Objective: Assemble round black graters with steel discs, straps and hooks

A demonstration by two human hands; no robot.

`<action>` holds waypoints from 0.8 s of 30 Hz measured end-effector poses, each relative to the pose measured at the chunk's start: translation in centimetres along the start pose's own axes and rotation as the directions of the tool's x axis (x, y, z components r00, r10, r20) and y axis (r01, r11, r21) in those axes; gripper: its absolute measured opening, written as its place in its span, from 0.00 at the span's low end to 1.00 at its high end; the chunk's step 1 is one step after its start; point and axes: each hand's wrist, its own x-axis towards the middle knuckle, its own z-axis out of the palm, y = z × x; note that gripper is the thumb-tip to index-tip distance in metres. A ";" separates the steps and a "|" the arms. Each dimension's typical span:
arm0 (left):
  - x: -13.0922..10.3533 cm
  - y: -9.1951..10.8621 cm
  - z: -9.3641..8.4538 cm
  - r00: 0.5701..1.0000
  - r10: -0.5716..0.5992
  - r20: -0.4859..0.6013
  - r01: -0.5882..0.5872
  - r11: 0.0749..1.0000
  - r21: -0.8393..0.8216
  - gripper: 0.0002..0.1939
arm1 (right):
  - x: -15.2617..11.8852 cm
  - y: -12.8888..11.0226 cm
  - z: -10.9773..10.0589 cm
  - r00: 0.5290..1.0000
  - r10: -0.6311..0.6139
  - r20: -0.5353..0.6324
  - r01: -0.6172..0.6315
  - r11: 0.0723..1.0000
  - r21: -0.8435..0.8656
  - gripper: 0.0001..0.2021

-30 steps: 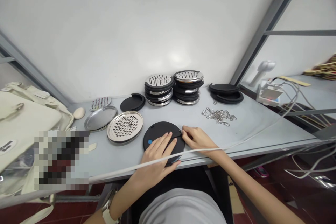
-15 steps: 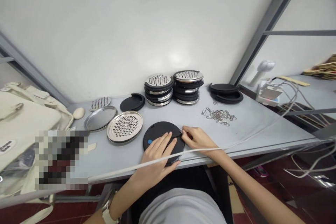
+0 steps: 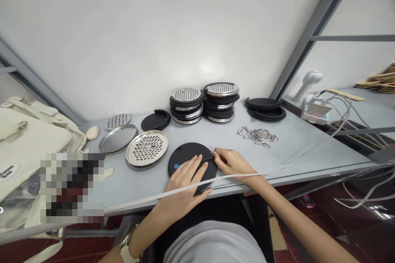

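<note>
A round black grater holder (image 3: 188, 152) with a blue dot lies on the grey table in front of me. My left hand (image 3: 184, 181) rests over its near part, fingers stretched out flat on the surface and the thumb by the near rim. At the right rim, my right hand (image 3: 226, 160) pinches a small metal hook clip (image 3: 212, 153); its closed fingers cover part of the clip. Whether the clip passes through the holder I cannot tell. A pile of similar metal clips (image 3: 257, 134) is spread farther back to the right.
Left of the holder lie a round metal grater plate (image 3: 147, 148), a plain metal disc (image 3: 118, 139) and a black holder (image 3: 156, 120). Two stacks of graters (image 3: 187, 107) stand by the wall. A white cable (image 3: 247, 174) crosses before my forearms. Black holders (image 3: 267, 111) sit back right.
The metal clip at the holder's right rim has shifted very slightly in my right fingers. My left hand and the holder stay in place.
</note>
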 end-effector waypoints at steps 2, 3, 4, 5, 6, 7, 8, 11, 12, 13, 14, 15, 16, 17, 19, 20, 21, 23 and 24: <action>0.0 0.0 0.0 1.000 0.001 -0.009 -0.002 1.000 -0.004 0.30 | 0.0 0.1 0.1 1.000 0.003 0.001 -0.003 1.000 -0.005 0.12; 0.0 0.0 0.0 1.000 0.002 -0.009 -0.002 1.000 -0.004 0.30 | 0.0 0.1 0.1 1.000 0.004 0.001 -0.004 1.000 -0.007 0.12; 0.0 0.0 0.1 1.000 0.004 -0.008 -0.004 1.000 -0.001 0.30 | 0.0 0.2 0.2 1.000 0.003 0.001 -0.003 1.000 -0.010 0.12; 0.0 0.0 0.1 1.000 0.005 -0.006 -0.005 1.000 0.003 0.30 | 0.0 0.2 0.2 1.000 0.002 0.003 -0.001 1.000 -0.012 0.12; 0.0 0.0 0.1 1.000 0.008 -0.003 -0.008 1.000 0.010 0.30 | 0.0 0.2 0.2 1.000 -0.001 0.002 0.001 1.000 -0.013 0.13; 0.0 0.0 0.1 1.000 0.011 0.000 -0.011 1.000 0.021 0.30 | 0.0 0.2 0.2 1.000 -0.004 0.000 0.004 1.000 -0.014 0.13; 0.0 0.0 0.2 1.000 0.014 0.002 -0.014 0.999 0.035 0.30 | 0.0 0.2 0.2 1.000 -0.006 -0.002 0.006 1.000 -0.014 0.13; 0.0 0.0 0.4 1.000 0.029 -0.004 -0.028 0.996 0.080 0.31 | 0.1 0.1 0.1 1.000 -0.010 -0.009 0.009 1.000 -0.015 0.12; 0.0 0.0 0.4 0.999 0.035 -0.009 -0.034 0.995 0.089 0.31 | 0.1 0.1 0.1 1.000 -0.008 -0.011 0.008 1.000 -0.018 0.12; 0.0 0.0 0.4 0.999 0.039 -0.011 -0.038 0.995 0.094 0.31 | 0.2 0.1 0.2 1.000 -0.007 -0.013 0.006 1.000 -0.020 0.12; 0.0 0.0 0.4 0.999 0.043 -0.013 -0.042 0.995 0.096 0.31 | 0.2 0.1 0.2 1.000 -0.005 -0.015 0.004 1.000 -0.022 0.12; 0.0 0.0 0.5 0.999 0.045 -0.016 -0.044 0.994 0.096 0.31 | 0.2 0.1 0.2 1.000 -0.004 -0.017 0.004 1.000 -0.023 0.12; 0.0 0.0 0.5 0.999 0.047 -0.019 -0.045 0.994 0.096 0.31 | 0.2 0.2 0.2 1.000 -0.004 -0.018 0.004 1.000 -0.024 0.11; 0.0 0.0 0.4 0.999 0.046 -0.023 -0.044 0.994 0.095 0.31 | 0.2 0.2 0.2 1.000 -0.005 -0.018 0.004 1.000 -0.023 0.11; 0.0 0.0 0.4 0.998 0.047 -0.030 -0.044 0.995 0.094 0.31 | 0.2 0.2 0.2 1.000 -0.005 -0.016 0.005 1.000 -0.021 0.11; 0.0 0.0 0.4 0.998 0.048 -0.030 -0.045 0.994 0.096 0.31 | 0.2 0.2 0.2 1.000 -0.004 -0.015 0.004 1.000 -0.021 0.11; 0.0 0.0 0.4 0.998 0.049 -0.030 -0.046 0.994 0.098 0.31 | 0.2 0.1 0.2 1.000 -0.003 -0.015 0.003 1.000 -0.021 0.11; 0.0 0.0 0.4 0.998 0.049 -0.029 -0.046 0.993 0.106 0.31 | 0.2 0.0 0.2 1.000 -0.002 -0.014 0.002 1.000 -0.022 0.11; -0.1 0.0 0.4 0.998 0.049 -0.027 -0.046 0.993 0.109 0.30 | 0.2 0.0 0.1 1.000 -0.002 -0.014 0.002 1.000 -0.022 0.11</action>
